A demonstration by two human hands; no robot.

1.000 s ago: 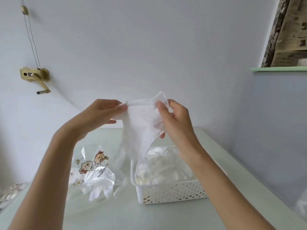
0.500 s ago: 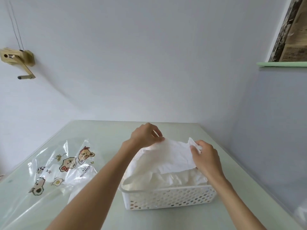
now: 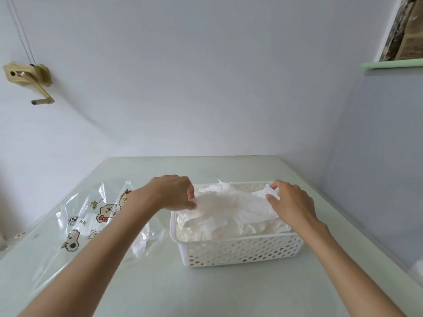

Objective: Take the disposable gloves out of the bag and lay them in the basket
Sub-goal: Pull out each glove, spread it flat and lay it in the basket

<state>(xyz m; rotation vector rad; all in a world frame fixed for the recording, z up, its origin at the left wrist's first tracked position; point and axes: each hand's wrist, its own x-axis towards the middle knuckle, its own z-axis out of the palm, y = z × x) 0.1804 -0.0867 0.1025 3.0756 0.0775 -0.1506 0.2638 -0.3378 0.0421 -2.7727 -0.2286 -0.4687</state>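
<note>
A white perforated basket stands on the pale green table, filled with a pile of thin white disposable gloves. The top glove lies spread across the pile. My left hand pinches its left edge at the basket's left rim. My right hand pinches its right edge near the far right corner. A clear plastic bag printed with cartoon animals lies flat to the left of the basket, partly hidden by my left forearm, with more gloves showing inside it.
The table sits in a corner, with walls behind and close on the right. A brass crank fitting hangs on the left wall. A green ledge juts out at the upper right.
Both hands have come down from chest height, lowering the glove onto the pile in the basket. It now lies flatter than half a second ago.
</note>
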